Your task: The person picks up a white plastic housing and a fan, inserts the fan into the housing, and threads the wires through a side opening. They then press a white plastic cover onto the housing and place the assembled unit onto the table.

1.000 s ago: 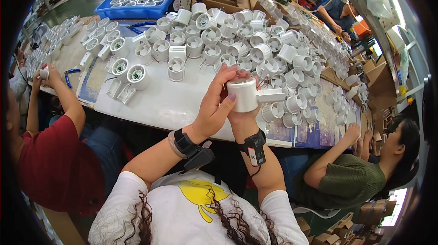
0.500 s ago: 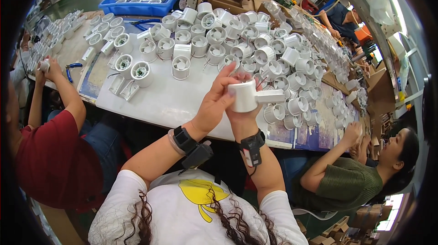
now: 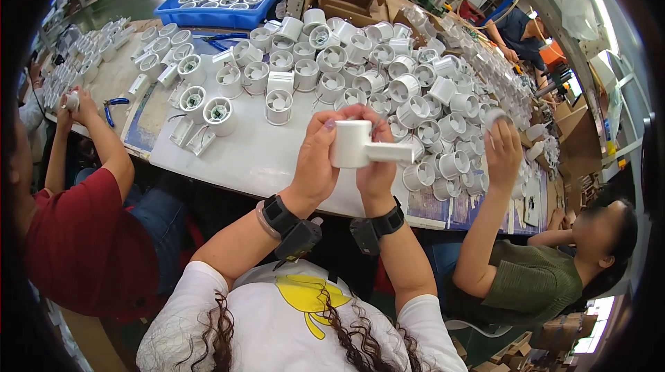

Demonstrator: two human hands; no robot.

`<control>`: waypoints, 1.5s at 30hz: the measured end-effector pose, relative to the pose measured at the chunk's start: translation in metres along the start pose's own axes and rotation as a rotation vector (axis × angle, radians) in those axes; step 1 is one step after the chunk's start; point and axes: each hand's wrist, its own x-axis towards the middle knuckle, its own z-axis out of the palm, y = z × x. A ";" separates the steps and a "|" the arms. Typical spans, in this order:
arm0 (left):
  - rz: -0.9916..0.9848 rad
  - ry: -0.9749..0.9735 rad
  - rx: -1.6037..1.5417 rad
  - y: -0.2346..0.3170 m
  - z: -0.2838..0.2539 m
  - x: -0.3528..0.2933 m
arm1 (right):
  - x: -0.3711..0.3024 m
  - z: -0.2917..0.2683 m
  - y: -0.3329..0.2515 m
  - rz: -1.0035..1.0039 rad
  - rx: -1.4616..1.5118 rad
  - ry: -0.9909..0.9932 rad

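Note:
Between my hands, just above the table's front part, is a white plastic fan housing [image 3: 351, 145], a short cylinder with a narrow handle sticking out to the right. My left hand [image 3: 315, 154] grips its left side, thumb against the wall. Around its far side and under the handle, my right hand [image 3: 376, 176] is closed on it too; some of those fingers are hidden behind the housing. Beyond my hands lies a big heap of similar white fan housings [image 3: 332, 55], many with fan blades showing. Left of it, two housings [image 3: 219, 110] have green circuit boards inside.
A blue tray [image 3: 215, 17] full of white round parts stands at the back, beside a cardboard box [image 3: 350, 6]. Blue-handled pliers [image 3: 220, 38] lie near the tray. At right, a co-worker's hand [image 3: 503, 147] reaches up by the heap; another person in red [image 3: 83, 247] works at left.
The fan housing has shifted a little left and its handle tilts slightly downward to the right. My right fingers have moved around it. The right co-worker's hand has risen toward the heap.

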 end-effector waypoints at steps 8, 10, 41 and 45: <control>0.096 -0.076 0.278 0.003 0.002 -0.006 | -0.007 0.021 -0.030 0.103 0.147 -0.123; 0.131 -0.137 0.312 0.006 0.003 -0.008 | -0.009 0.024 -0.035 0.138 0.306 -0.116; 0.328 -0.358 1.166 0.018 -0.025 -0.006 | 0.005 0.018 -0.041 0.264 0.513 0.125; -0.002 -0.242 0.648 0.017 -0.012 -0.009 | 0.006 0.012 -0.036 0.147 0.001 0.075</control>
